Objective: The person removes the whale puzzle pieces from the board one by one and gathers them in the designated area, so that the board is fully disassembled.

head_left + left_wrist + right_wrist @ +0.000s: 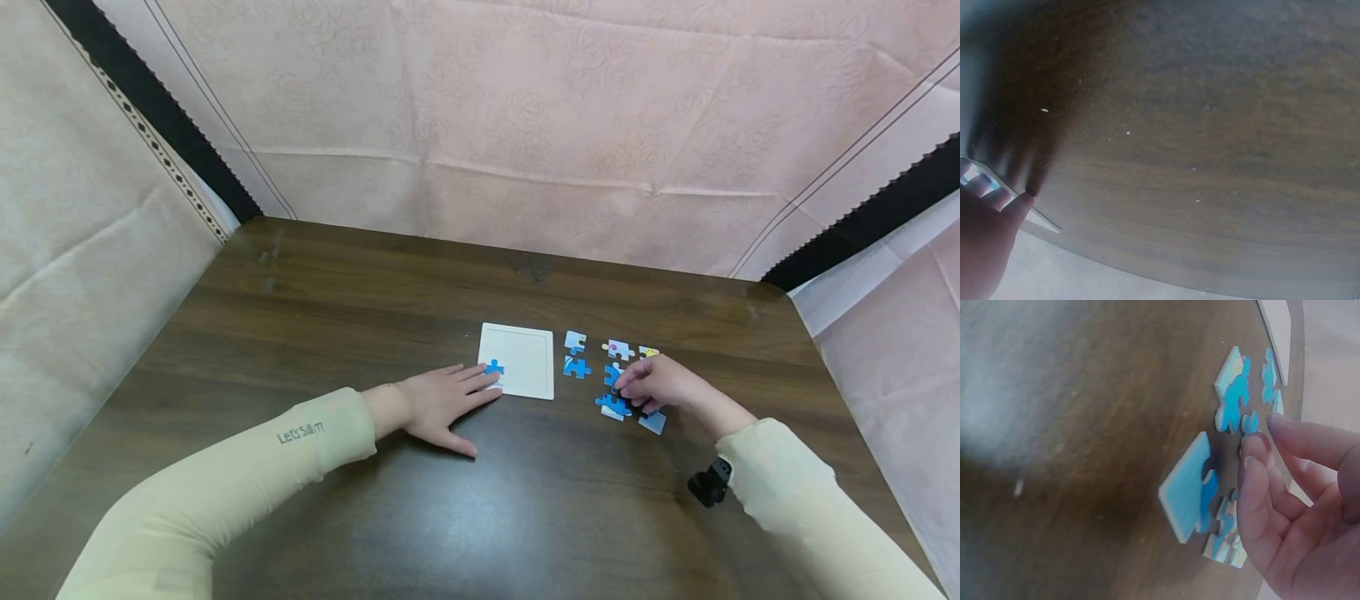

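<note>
**Hands at a small jigsaw tray**

The left hand (pixel 438 402) lies flat on the desk (pixel 300 333) at centre frame, fingers straight, fingertips resting on the lower-left corner of the white tray (pixel 517 360). One blue piece (pixel 494 367) sits in that corner of the tray, just beside the fingertips. To the right, the right hand (pixel 660 385) curls loosely over the loose puzzle pieces (pixel 613 406), its fingertips touching them; whether it grips one cannot be told. More pieces lie scattered between the tray and this hand.
</note>
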The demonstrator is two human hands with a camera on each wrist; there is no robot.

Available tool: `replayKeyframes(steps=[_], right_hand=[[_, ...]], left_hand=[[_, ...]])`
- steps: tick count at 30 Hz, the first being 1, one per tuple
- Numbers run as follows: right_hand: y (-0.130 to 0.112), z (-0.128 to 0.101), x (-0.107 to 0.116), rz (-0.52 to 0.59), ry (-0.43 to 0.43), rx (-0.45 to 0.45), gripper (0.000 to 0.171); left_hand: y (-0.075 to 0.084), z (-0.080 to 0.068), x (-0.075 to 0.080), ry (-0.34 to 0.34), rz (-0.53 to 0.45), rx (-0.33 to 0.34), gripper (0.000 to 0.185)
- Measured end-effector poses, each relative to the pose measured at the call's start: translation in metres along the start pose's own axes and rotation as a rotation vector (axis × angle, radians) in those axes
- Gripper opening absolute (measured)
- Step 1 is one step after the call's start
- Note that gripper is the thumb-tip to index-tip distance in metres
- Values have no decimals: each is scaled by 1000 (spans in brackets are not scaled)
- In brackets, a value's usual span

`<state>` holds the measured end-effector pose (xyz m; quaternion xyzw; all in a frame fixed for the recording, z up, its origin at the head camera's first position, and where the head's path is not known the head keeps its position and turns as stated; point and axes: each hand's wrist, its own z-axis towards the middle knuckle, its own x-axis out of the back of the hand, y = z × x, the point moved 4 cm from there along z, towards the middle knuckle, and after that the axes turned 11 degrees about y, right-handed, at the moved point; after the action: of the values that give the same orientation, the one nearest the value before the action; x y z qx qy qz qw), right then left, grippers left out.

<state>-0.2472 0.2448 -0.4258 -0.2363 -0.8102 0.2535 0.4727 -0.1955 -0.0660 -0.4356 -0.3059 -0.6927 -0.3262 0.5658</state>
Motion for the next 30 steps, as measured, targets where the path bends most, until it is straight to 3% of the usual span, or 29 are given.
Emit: replayKeyframes(steps=[9, 17, 30], right_hand=[[-18, -2, 1, -5, 12, 19, 27], [-43, 7, -12, -17, 19, 51, 27], [-84, 38, -56, 106, -8, 8, 31]], left_hand=[[0, 1, 2, 34, -15, -13, 83], [0, -1, 6, 74, -35, -39, 82], [-13, -11, -6, -8, 16, 21, 87]])
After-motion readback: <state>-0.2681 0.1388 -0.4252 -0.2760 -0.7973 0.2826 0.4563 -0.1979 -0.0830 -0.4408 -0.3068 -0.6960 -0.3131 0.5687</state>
